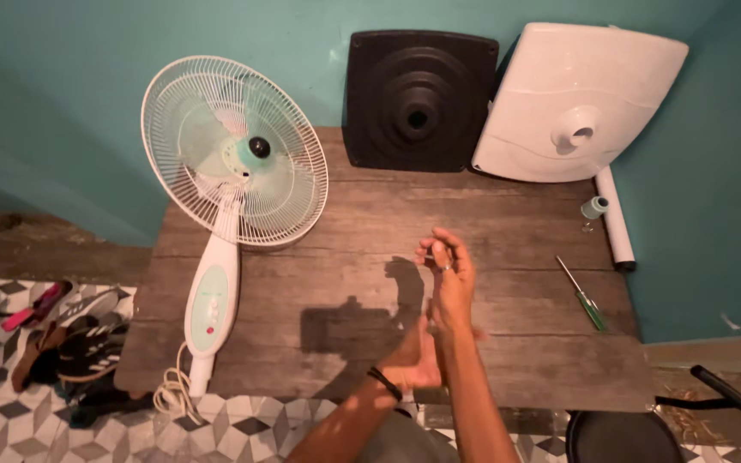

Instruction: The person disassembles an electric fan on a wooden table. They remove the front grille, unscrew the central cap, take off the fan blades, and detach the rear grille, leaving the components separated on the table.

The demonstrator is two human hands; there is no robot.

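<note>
Across the middle of the frame runs a rough wooden table (370,223), and the biggest thing on it is a fan (231,154) lying at the upper left, its round white cage toward the wall and its stem pointing to the lower left. Its cord (175,393) is bundled at the lower-left table edge, partly hanging over; a snag there could drag the fan off.

At the top centre a black base (420,99) leans upright against the teal wall, and just right of it a white cover (576,103) leans the same way. Neither looks braced, so a knock to the table could slide either one flat, possibly onto the small parts below.

Along the right edge lies a white tube (616,225), with a small cap (594,207) just beside its upper end. The tube is round and close to the edge, so it may roll off.

Right of centre a green screwdriver (583,296) lies apart from both hands.

At centre the right hand (449,279) is raised, fingertips pinched together on something tiny, perhaps a screw; it is too small to tell. Such a part, if dropped, could vanish into the plank gaps or onto the patterned floor. Below it, at the lower centre, the left hand (418,360) rests at the table's near edge, partly hidden by the right forearm; whether it is open or closed cannot be told.
</note>
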